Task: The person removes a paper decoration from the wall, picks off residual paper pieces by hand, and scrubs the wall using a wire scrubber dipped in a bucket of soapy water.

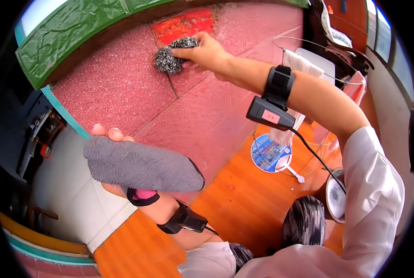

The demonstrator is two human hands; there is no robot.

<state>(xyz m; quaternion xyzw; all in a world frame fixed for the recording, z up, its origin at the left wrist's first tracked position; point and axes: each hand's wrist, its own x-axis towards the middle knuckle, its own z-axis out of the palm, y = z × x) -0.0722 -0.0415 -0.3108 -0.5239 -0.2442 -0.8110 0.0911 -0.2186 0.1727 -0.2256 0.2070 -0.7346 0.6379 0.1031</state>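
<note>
A silvery steel wool scrubber (170, 55) is pinched in the fingers of my right hand (209, 53). It rests against the pink speckled panel (109, 88), just below a torn patch of bright red paper (184, 28). Lower down, my left hand (116, 135) grips a folded grey cloth (142, 166). Its fingertips show over the cloth's top edge, while the palm is hidden. A dark joint line runs down the panel below the scrubber.
Green crinkled trim (77, 32) borders the panel above. On the orange wood-look floor (230, 194) lies a blue round hand fan (268, 153). A wire rack with cloths (304, 62) and a dark carved chair (341, 32) stand right. Near my knee is a round container (335, 199).
</note>
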